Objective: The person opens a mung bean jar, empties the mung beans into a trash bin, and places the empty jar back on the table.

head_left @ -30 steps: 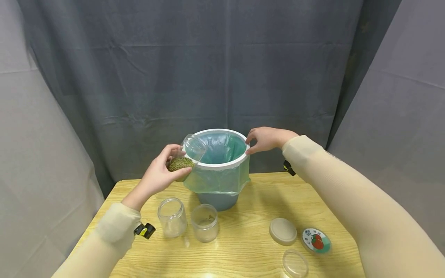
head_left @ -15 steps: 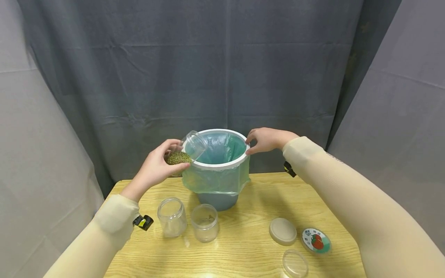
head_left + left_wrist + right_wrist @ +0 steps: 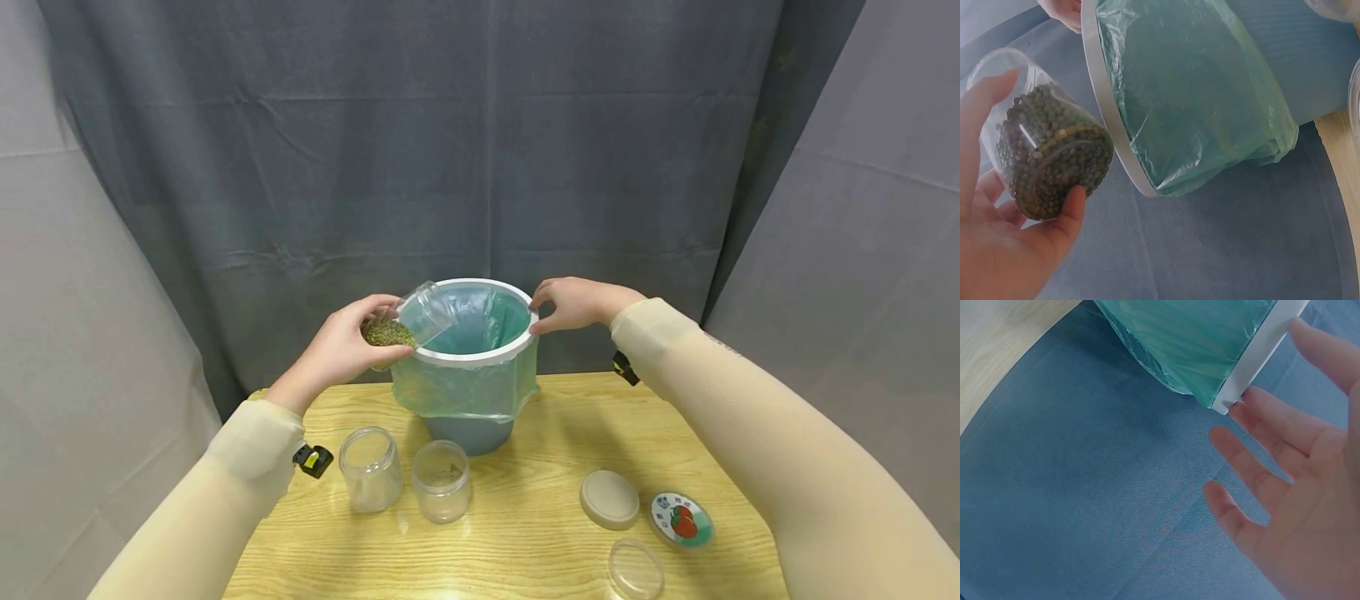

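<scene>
My left hand (image 3: pixel 341 350) grips a clear jar (image 3: pixel 1063 109) part-filled with small green beans (image 3: pixel 387 332). The jar tilts, its mouth over the left side of a white-rimmed trash bin (image 3: pixel 474 360). The beans lie heaped toward the jar's base. A green plastic bag (image 3: pixel 468 387) lines the bin and folds down outside it. At the bin's right side, the thumb and fingertips of my right hand (image 3: pixel 573 304) touch the rim; the other fingers extend loosely, as the right wrist view shows.
Two clear jars (image 3: pixel 371 483) (image 3: pixel 442 492) stand on the wooden table (image 3: pixel 517 533), left of and before the bin. At right lie a beige lid (image 3: pixel 610 500), a tomato-printed lid (image 3: pixel 682 520) and a clear lid (image 3: pixel 636 569). Grey curtains (image 3: pixel 360 167) enclose the back and sides.
My left hand has risen slightly, tipping the jar further and bringing its mouth over the bin's rim. The beans have shifted inside the jar. My right hand stays at the rim.
</scene>
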Tool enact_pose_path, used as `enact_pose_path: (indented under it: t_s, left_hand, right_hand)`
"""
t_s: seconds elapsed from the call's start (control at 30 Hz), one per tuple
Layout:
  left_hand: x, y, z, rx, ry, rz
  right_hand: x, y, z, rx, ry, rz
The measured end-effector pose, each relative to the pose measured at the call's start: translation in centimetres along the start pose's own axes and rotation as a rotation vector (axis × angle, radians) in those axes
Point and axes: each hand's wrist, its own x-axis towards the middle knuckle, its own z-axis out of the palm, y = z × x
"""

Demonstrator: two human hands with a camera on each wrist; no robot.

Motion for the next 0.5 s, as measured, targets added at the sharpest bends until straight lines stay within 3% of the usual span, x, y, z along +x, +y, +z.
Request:
enact_pose_path:
  t_s: [0.5]
  left_hand:
    - [1.01, 0.09, -0.53, 0.033, -0.050, 0.003]
  right_hand:
    - [0.02, 0.03, 0.25, 0.016, 0.016, -0.004]
